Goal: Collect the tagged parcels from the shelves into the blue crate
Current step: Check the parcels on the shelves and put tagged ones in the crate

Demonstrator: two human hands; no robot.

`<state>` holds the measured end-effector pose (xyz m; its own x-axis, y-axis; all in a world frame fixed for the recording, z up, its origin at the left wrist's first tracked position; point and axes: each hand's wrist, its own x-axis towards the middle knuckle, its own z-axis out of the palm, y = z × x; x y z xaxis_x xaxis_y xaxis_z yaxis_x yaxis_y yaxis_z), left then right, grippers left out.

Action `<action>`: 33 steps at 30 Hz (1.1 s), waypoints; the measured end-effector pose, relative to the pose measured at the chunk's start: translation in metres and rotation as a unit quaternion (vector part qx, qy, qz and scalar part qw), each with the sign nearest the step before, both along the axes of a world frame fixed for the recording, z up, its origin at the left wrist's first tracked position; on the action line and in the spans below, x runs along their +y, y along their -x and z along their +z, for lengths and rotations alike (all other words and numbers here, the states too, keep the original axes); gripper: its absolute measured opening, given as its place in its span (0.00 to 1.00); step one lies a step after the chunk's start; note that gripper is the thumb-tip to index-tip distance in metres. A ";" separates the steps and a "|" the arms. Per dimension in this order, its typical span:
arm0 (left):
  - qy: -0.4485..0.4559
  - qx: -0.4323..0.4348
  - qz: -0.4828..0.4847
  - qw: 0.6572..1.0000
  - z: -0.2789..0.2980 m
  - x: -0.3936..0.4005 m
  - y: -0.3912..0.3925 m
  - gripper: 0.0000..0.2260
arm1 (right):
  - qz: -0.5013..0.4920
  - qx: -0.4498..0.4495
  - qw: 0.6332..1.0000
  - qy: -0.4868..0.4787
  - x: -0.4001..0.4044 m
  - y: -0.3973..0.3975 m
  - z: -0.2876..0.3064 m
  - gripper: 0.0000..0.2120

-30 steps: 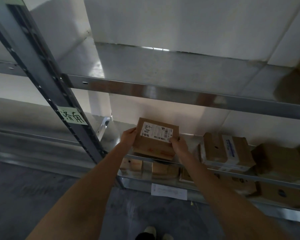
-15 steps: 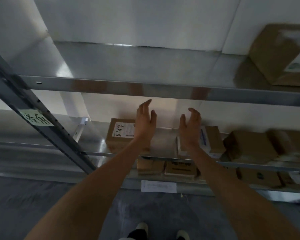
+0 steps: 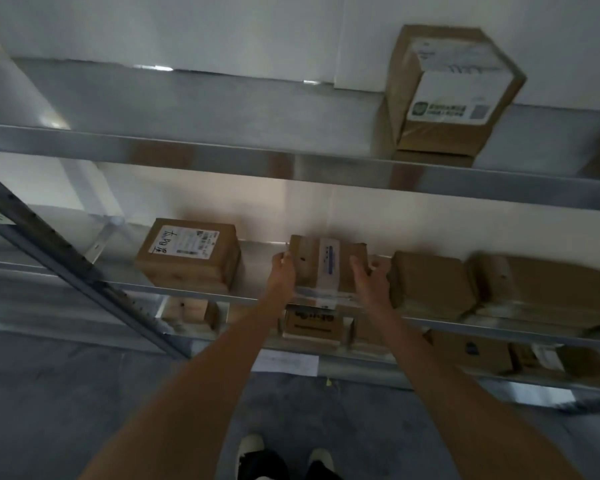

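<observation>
A small brown parcel with a white and blue label [image 3: 326, 263] sits on the middle metal shelf [image 3: 253, 268]. My left hand [image 3: 284, 273] grips its left side and my right hand [image 3: 369, 277] grips its right side. To its left stands another brown parcel with a handwritten white tag [image 3: 187, 254], untouched. The blue crate is out of view.
More brown boxes [image 3: 430, 284] line the middle shelf to the right. A larger labelled box [image 3: 451, 91] stands on the upper shelf. Boxes fill the lower shelf [image 3: 312, 323]. A slanted metal post [image 3: 70, 268] runs at the left. My shoes [image 3: 284, 455] are on the grey floor.
I let go of the tagged parcel at the left, which now rests on the shelf. Both hands moved right and took hold of the blue-labelled parcel.
</observation>
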<state>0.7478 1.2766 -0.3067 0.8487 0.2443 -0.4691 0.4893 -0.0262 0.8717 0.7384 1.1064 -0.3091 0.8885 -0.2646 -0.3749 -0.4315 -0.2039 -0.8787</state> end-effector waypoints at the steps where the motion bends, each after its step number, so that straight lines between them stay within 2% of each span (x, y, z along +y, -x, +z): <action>1: -0.006 -0.014 0.014 1.000 0.005 0.001 0.002 0.14 | -0.007 -0.004 1.000 0.001 -0.004 -0.001 0.002 0.31; 6: 0.092 -0.001 0.085 0.992 0.033 0.012 0.006 0.18 | -0.015 -0.020 0.995 -0.097 -0.025 -0.011 0.025 0.23; 9: 0.149 -0.013 0.091 0.985 0.044 0.014 0.007 0.15 | -0.015 -0.010 0.987 -0.160 -0.034 -0.012 0.033 0.23; 11: 0.168 -0.013 0.093 0.981 0.051 0.017 0.010 0.14 | 0.000 0.001 0.985 -0.172 -0.035 -0.010 0.038 0.20; 17: 0.123 -0.041 0.041 0.991 0.055 0.022 0.011 0.18 | 0.021 0.007 0.984 -0.176 -0.041 -0.005 0.053 0.22; 22: 0.092 -0.059 0.015 0.994 0.064 0.016 0.006 0.13 | 0.047 -0.003 0.988 -0.150 -0.034 -0.003 0.059 0.25; 28: 0.055 -0.034 0.006 0.998 0.063 0.022 0.005 0.13 | 0.049 -0.025 0.994 -0.096 -0.022 -0.008 0.065 0.19; 33: 0.042 -0.033 0.011 0.998 0.062 0.029 0.006 0.18 | 0.050 -0.029 0.993 -0.099 -0.013 -0.004 0.066 0.12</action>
<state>0.7416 1.3053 -0.2445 0.8735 0.2255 -0.4315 0.4298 0.0592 0.9010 0.7426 1.0935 -0.2427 0.9285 -0.1002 -0.3576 -0.3646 -0.0630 -0.9290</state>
